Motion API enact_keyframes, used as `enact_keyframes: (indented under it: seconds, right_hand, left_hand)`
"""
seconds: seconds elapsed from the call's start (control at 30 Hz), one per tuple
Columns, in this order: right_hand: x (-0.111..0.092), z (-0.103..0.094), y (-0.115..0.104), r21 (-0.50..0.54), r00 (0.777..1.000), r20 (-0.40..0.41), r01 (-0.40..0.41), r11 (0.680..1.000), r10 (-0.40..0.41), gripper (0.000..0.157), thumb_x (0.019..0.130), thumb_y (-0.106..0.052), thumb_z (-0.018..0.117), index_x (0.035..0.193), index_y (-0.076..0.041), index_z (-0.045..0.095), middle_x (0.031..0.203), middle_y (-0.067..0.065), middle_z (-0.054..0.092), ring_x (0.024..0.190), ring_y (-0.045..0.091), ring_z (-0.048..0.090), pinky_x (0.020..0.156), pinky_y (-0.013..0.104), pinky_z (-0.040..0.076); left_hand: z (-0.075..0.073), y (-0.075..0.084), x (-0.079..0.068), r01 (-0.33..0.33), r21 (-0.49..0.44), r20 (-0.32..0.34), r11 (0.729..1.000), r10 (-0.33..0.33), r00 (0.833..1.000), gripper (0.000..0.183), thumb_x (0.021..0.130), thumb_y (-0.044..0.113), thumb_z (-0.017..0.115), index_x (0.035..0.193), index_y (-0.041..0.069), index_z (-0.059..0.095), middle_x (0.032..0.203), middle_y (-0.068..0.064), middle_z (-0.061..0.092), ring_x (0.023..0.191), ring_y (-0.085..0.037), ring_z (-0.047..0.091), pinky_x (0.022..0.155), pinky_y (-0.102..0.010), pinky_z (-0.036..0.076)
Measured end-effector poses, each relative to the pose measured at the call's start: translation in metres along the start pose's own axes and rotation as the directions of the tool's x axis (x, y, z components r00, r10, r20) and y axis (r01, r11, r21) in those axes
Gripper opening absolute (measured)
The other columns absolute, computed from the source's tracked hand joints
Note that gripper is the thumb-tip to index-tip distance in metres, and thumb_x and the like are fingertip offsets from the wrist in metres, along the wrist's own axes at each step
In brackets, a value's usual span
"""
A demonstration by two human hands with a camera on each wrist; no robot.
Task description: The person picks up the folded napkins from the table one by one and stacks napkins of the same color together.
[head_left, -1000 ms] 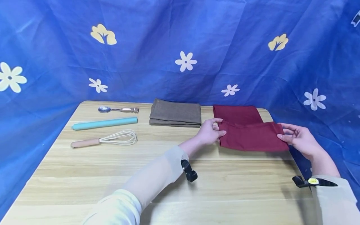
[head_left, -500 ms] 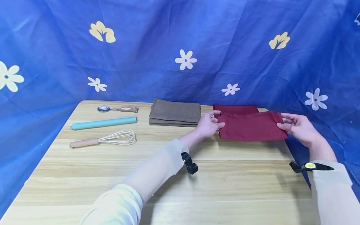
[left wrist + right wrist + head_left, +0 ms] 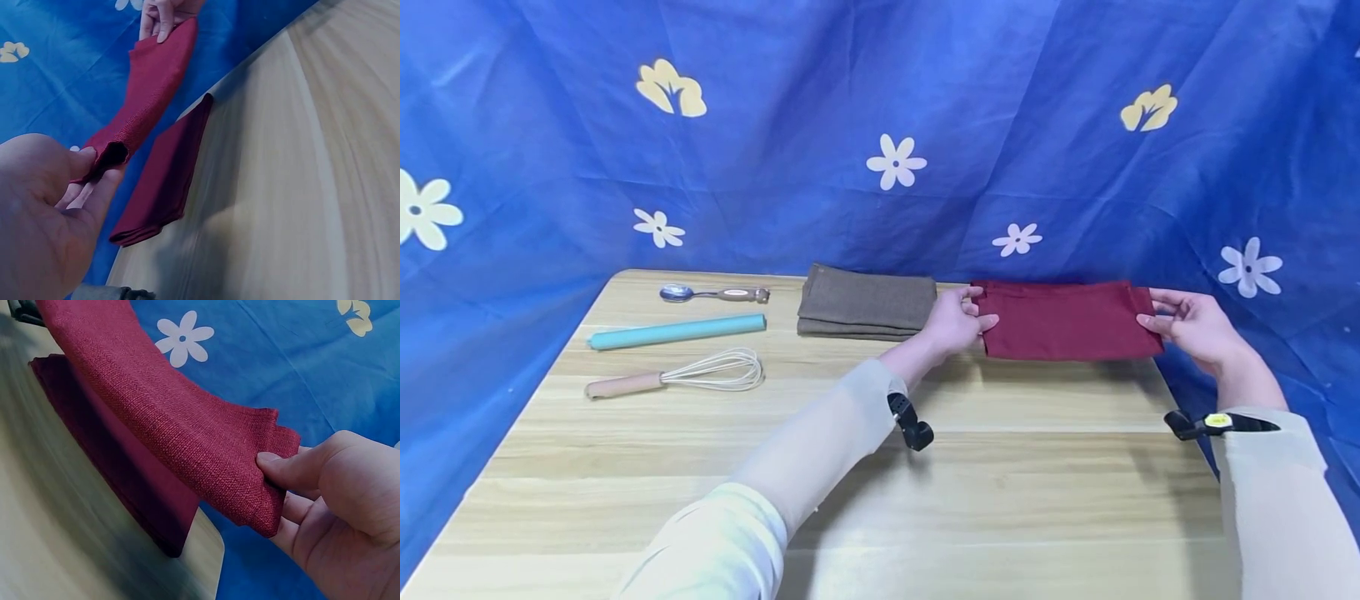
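A folded dark red cloth (image 3: 1067, 323) is held up by its two ends at the table's far right. My left hand (image 3: 953, 322) pinches its left end between thumb and fingers, and my right hand (image 3: 1197, 328) pinches the right end. In the left wrist view a second folded red cloth (image 3: 165, 178) lies on the table below the raised one, with a gap between them. The right wrist view shows the lower cloth (image 3: 125, 462) in shadow under the held cloth (image 3: 181, 431). From the head view the held cloth covers nearly all of the lower one.
A folded grey-brown cloth (image 3: 868, 302) lies just left of my left hand. Farther left on the wooden table (image 3: 1000, 492) are a spoon (image 3: 715, 293), a turquoise roll (image 3: 677, 331) and a whisk (image 3: 677, 375). A blue flowered curtain (image 3: 775, 150) hangs behind the table.
Both hands have carried the held red cloth away from me, toward the table's back edge. It now overlaps the lower red cloth, which showed behind it before.
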State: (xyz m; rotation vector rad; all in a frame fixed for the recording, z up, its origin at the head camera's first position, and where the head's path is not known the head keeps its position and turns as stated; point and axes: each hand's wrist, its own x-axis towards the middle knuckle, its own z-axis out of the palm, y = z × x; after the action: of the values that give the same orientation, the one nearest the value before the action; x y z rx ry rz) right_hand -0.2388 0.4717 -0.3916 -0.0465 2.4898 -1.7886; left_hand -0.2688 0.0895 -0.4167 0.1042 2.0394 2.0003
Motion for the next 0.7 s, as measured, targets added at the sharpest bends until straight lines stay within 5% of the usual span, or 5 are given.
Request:
enact_keyframes:
  seconds: [0.27,0.63,0.7]
  right_hand:
    - [0.015,-0.003,0.001,0.068,1.000,0.002,-0.023,0.997,0.023,0.036,0.099,0.006,0.069,0.131,-0.011,0.062,0.104,-0.012,0.076,0.083,0.007,0.074,0.068,0.023,0.061]
    - [0.048,0.006,0.005,-0.076,0.997,-0.048,-0.072,0.995,0.068,0.049,0.103,0.001,0.066,0.149,0.005,0.048,0.101,-0.023,0.071,0.084,0.002,0.071,0.069,0.023,0.061]
    - [0.054,0.007,0.009,-0.064,0.996,-0.053,-0.072,0.995,0.069,0.045,0.103,0.003,0.066,0.145,0.001,0.052,0.099,-0.022,0.072,0.083,0.002,0.071,0.068,0.023,0.061]
  left_hand:
    - [0.004,-0.003,0.014,-0.012,0.059,-0.050,0.998,0.015,0.999,0.059,0.092,0.000,0.082,0.147,0.006,0.061,0.091,-0.004,0.057,0.063,-0.015,0.059,0.080,-0.052,0.063]
    - [0.008,-0.016,0.037,0.041,-0.002,-0.112,0.999,-0.041,0.993,0.057,0.093,-0.009,0.075,0.147,0.009,0.063,0.110,-0.010,0.062,0.085,-0.017,0.067,0.083,-0.048,0.064]
    - [0.009,-0.019,0.040,0.043,-0.005,-0.115,0.999,-0.043,0.992,0.058,0.093,-0.009,0.075,0.147,0.010,0.063,0.109,-0.011,0.062,0.083,-0.016,0.066,0.082,-0.047,0.064]
